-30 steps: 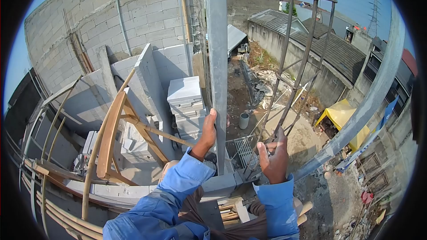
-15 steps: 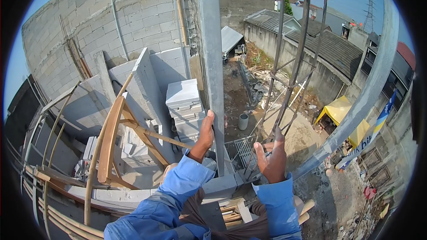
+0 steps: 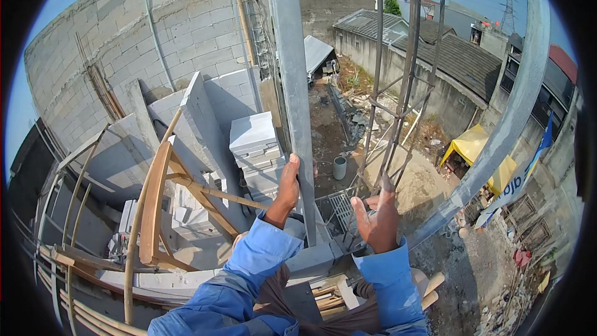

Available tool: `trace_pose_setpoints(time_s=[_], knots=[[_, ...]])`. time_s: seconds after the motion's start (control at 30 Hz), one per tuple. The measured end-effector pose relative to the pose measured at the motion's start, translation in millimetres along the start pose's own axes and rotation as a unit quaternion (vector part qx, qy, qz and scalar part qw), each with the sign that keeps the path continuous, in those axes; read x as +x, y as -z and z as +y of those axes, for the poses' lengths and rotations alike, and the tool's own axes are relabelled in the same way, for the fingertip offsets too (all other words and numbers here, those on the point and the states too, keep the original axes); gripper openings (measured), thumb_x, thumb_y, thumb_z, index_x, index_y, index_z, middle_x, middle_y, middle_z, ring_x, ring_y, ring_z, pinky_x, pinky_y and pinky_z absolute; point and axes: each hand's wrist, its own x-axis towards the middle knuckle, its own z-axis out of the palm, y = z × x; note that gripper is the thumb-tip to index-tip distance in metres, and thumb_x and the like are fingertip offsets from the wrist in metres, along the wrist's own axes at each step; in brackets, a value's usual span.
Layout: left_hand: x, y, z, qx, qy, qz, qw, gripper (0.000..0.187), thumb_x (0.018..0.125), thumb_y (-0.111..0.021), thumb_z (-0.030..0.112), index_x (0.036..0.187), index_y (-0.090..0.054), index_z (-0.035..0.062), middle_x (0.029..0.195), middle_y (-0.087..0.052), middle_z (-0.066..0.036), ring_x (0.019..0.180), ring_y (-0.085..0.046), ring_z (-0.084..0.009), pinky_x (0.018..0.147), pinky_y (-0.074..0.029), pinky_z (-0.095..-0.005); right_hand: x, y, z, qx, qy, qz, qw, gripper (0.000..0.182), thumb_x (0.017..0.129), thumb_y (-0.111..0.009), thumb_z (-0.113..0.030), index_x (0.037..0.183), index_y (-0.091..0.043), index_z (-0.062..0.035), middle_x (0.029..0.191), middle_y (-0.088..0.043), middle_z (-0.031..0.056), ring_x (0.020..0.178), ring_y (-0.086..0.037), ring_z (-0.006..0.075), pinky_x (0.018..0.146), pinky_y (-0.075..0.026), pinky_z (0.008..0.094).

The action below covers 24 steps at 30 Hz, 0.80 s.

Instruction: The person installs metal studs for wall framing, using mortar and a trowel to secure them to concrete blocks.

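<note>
My left hand [image 3: 286, 193] is closed round a tall grey metal post [image 3: 292, 87], its thumb along the near left edge and fingertips just showing past the right side. The post stands almost upright, its lower end at the top of a light block wall [image 3: 311, 261]. My right hand [image 3: 378, 221] is raised right of the post, thumb and index finger apart, the other fingers partly curled, with nothing visible between them. Just beyond it, overlapping the fingertips in this view, rises a column of tied steel reinforcing bars [image 3: 408, 43]. Blue sleeves cover both forearms.
A wooden frame [image 3: 155, 205] and bamboo poles [image 3: 129, 274] stand at left, near stacked light blocks [image 3: 252, 130]. Another long grey metal length [image 3: 536, 56] curves down the right side. Far below lie a sand heap [image 3: 423, 196], a bucket [image 3: 339, 168] and a yellow canopy [image 3: 469, 146].
The view has turned slightly, shifting the background a little left. My left hand keeps its hold on the post; my right hand stays near the bars in almost the same pose.
</note>
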Motion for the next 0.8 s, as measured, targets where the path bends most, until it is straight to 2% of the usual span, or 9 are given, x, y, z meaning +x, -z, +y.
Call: trace_pose_setpoints(time_s=[0.07, 0.13, 0.37, 0.43, 0.8], knots=[[0.4, -1.6, -1.4, -0.002, -0.002, -0.004, 1.0, 0.078, 0.102, -0.043, 0.072, 0.111, -0.067, -0.0017, 0.096, -0.069, -0.01, 0.088, -0.065, -0.0183, 0.083, -0.051, -0.0326, -0.6, -0.6, 1.8, -0.003, -0.01, -0.009, 1.0, 0.087, 0.089, -0.079, -0.027, 0.155, -0.034, 0.0082, 0.129, -0.055, 0.029, 0.085, -0.065, 0.0304, 0.077, -0.056, 0.0423], [-0.2, -2.0, -0.2, 0.032, -0.004, -0.004, 0.999, 0.072, 0.108, -0.028, 0.067, 0.114, -0.062, 0.0038, 0.094, -0.064, -0.008, 0.09, -0.061, -0.0199, 0.087, -0.047, -0.037, -0.4, 1.8, 0.9, -0.007, -0.005, -0.012, 1.0, 0.087, 0.09, -0.079, -0.027, 0.155, -0.033, 0.0081, 0.13, -0.054, 0.0294, 0.085, -0.065, 0.0307, 0.077, -0.056, 0.0424], [0.0, -3.4, -0.1, 0.01, -0.005, -0.001, 1.0, 0.072, 0.107, -0.031, 0.068, 0.114, -0.062, 0.004, 0.094, -0.064, -0.008, 0.09, -0.061, -0.0198, 0.086, -0.048, -0.0375, -1.5, -0.1, 1.4, -0.01, -0.008, -0.019, 1.0, 0.088, 0.09, -0.078, -0.028, 0.155, -0.031, 0.0079, 0.136, -0.052, 0.0312, 0.087, -0.068, 0.0322, 0.078, -0.057, 0.0432], [-1.3, -6.8, 3.7, -0.007, -0.011, 0.015, 1.0, 0.078, 0.101, -0.043, 0.073, 0.111, -0.067, -0.0002, 0.092, -0.067, -0.008, 0.087, -0.063, -0.0174, 0.082, -0.05, -0.0333, -1.7, -0.8, 1.1, -0.015, -0.009, -0.017, 1.0, 0.088, 0.09, -0.078, -0.028, 0.155, -0.031, 0.0081, 0.138, -0.051, 0.0316, 0.087, -0.068, 0.0325, 0.079, -0.057, 0.0433], [1.1, -5.9, 1.0, -0.013, -0.018, 0.005, 1.0, 0.073, 0.104, -0.042, 0.069, 0.11, -0.066, 0.001, 0.091, -0.066, -0.007, 0.086, -0.062, -0.0181, 0.081, -0.049, -0.034, -3.3, -1.5, 0.0, -0.025, -0.018, -0.017, 0.999, 0.09, 0.09, -0.078, -0.029, 0.158, -0.029, 0.004, 0.135, -0.053, 0.0303, 0.089, -0.069, 0.0338, 0.079, -0.057, 0.0445]])
